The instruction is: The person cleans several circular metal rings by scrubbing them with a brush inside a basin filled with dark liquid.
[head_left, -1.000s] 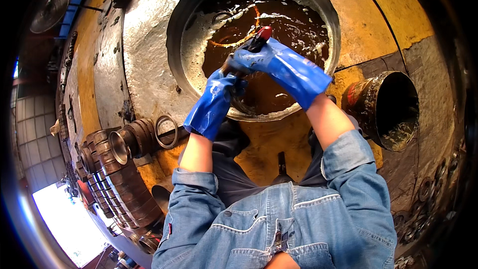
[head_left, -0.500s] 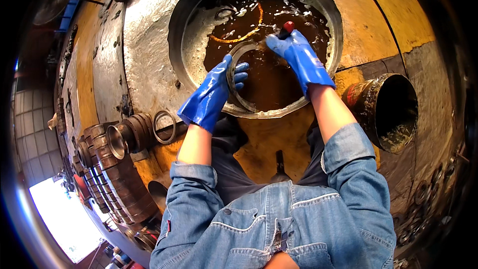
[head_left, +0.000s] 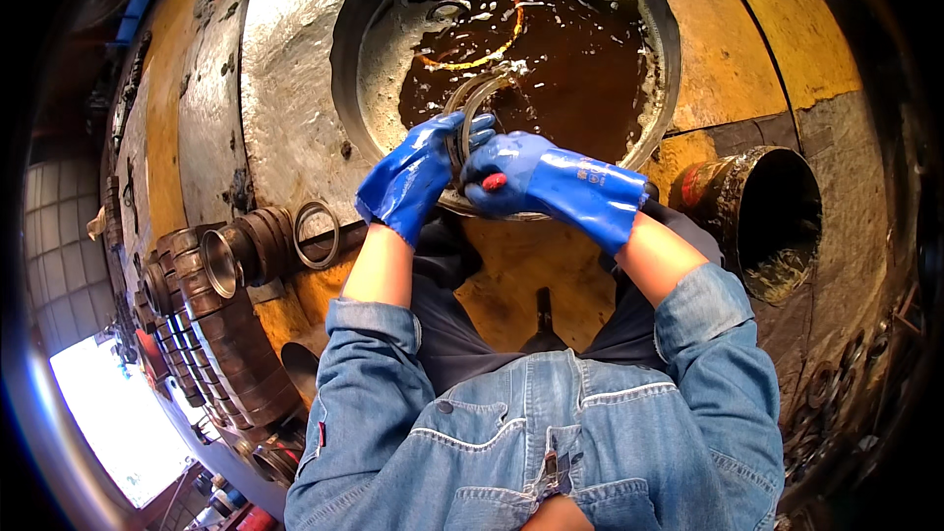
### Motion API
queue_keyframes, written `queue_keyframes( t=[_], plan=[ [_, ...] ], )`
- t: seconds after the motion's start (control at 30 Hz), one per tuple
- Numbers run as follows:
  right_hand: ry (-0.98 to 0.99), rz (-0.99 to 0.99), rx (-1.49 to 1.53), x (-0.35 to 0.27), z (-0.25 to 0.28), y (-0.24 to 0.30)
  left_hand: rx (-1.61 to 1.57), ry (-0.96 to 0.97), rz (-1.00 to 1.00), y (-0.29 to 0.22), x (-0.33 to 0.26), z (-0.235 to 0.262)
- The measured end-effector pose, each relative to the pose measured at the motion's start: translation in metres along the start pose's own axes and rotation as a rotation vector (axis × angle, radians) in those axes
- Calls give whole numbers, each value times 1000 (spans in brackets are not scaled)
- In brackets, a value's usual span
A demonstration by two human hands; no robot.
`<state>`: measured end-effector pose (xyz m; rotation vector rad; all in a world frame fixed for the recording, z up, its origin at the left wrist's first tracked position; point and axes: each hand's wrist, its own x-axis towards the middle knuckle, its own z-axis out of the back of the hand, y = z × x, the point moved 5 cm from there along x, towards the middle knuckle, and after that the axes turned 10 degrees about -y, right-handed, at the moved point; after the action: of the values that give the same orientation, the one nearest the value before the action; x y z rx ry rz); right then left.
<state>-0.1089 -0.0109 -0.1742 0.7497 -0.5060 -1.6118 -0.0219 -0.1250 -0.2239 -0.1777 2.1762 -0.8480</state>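
Both my hands wear blue rubber gloves. My left hand [head_left: 413, 175] grips a metal ring [head_left: 470, 116] by its left side, tilted over the near part of a round dark basin [head_left: 355, 59]. My right hand [head_left: 536, 177] is closed around a tool with a red end [head_left: 494, 181] and lies against the ring's near right side. The rest of that tool is hidden by the glove. Brown, foamy liquid [head_left: 580, 79] fills the basin. A thin orange-yellow curved piece [head_left: 497, 54] shows at its surface, and a small dark loop [head_left: 447, 10] lies in the foam.
On the left, several stacked metal rings [head_left: 258, 241] stand beside a single ring [head_left: 317, 234]. A large open metal cylinder [head_left: 752, 197] lies to the right. Stained plates [head_left: 295, 69] cover the floor. More loose rings [head_left: 826, 383] lie at the far right.
My right hand has come down and left from above the liquid to the ring, bringing the red-ended tool. My left hand stays in nearly the same place, gripping the ring.
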Motion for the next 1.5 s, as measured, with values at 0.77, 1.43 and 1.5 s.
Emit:
queue_keyframes(
  t=[0.77, 1.43, 1.5],
  plan=[
    [-622, -269, 318, 26, 39, -67, -241, -48, 335, 7, 51, 6],
    [114, -469, -105, -29, 39, -66, -94, -125, 297, 8, 39, 9],
    [-2, -464, -246, -23, 50, -69, -151, -67, 316, 8, 42, 13]
  ],
)
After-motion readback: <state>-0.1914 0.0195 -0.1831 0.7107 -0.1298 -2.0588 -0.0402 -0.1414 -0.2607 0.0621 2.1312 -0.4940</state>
